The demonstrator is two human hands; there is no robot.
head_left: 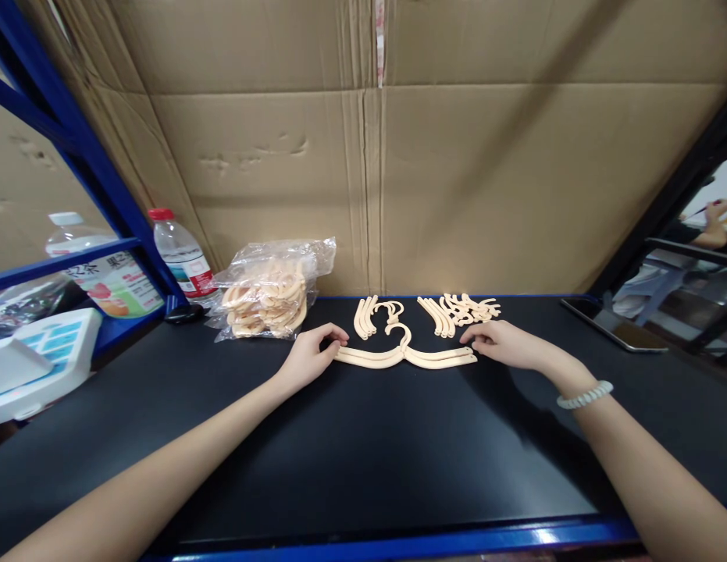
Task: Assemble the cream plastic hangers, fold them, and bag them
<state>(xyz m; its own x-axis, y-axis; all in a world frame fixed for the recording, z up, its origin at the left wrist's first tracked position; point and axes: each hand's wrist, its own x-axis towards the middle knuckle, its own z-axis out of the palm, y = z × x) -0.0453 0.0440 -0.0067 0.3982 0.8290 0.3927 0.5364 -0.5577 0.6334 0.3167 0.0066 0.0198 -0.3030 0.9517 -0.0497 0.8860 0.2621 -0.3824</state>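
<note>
A cream plastic clothes hanger (403,357) lies flat on the black table, its hook pointing away from me and its two curved double arms spread sideways. My left hand (309,357) pinches the hanger's left end between thumb and fingers. At the other end, my right hand (502,344) hovers with loosely bent, parted fingers, close to the tip; contact is not clear. Just beyond the hanger lie curved arm pieces (365,317) beside loose hooks (391,312). Further right are more arm pieces (436,316) and a small heap of hooks and short parts (469,309).
A clear plastic bag (269,293) full of cream parts sits at the back left, near a red-capped bottle (179,254). A dark tablet or phone (612,324) lies at the right. Cardboard (486,172) walls the back. A white-and-blue device (44,363) stands far left.
</note>
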